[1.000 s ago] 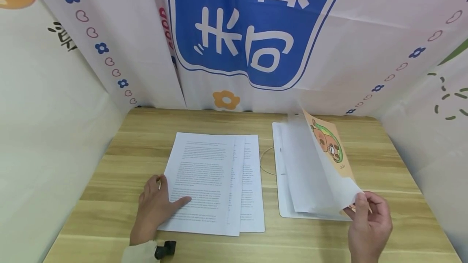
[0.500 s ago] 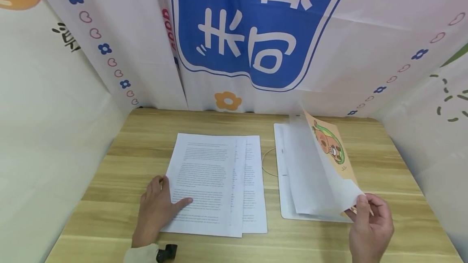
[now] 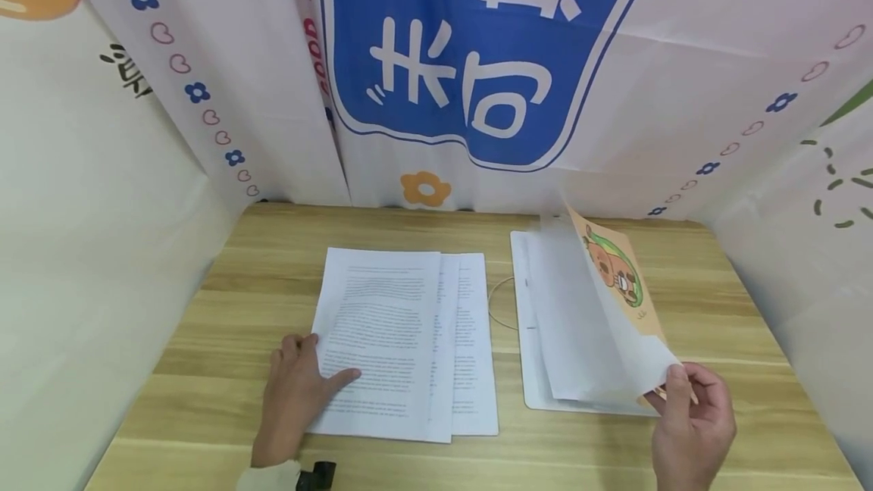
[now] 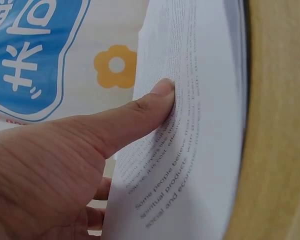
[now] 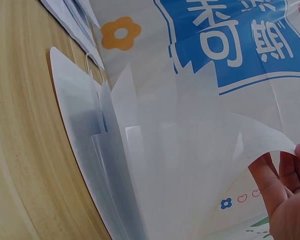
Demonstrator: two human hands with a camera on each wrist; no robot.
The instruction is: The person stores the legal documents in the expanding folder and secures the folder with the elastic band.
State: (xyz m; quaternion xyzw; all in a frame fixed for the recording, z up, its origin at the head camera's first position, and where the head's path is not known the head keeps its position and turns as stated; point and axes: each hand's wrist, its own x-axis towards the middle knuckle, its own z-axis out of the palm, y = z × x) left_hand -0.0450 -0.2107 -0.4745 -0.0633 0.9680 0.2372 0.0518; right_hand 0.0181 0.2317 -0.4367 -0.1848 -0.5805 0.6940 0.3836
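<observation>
My left hand grips the left edge of a stack of printed paper sheets, thumb over the text. In the left wrist view, fingers show behind the raised, bowed sheets. More printed sheets stick out beneath on the right. My right hand pinches the lower corner of a folder's orange cover with a cartoon animal on it, together with a translucent sheet. The cover stands partly raised; the folder's white back lies on the table. Translucent leaves fan out in the right wrist view.
A thin cord loop reaches from the folder toward the paper stack. The wooden table is enclosed by printed cloth at the back and both sides. A black wrist mount sits at the left sleeve.
My left hand has shifted slightly right and toward me. The left part of the top sheets has bowed up and their printed lines now curve. The right hand and folder cover hold still.
</observation>
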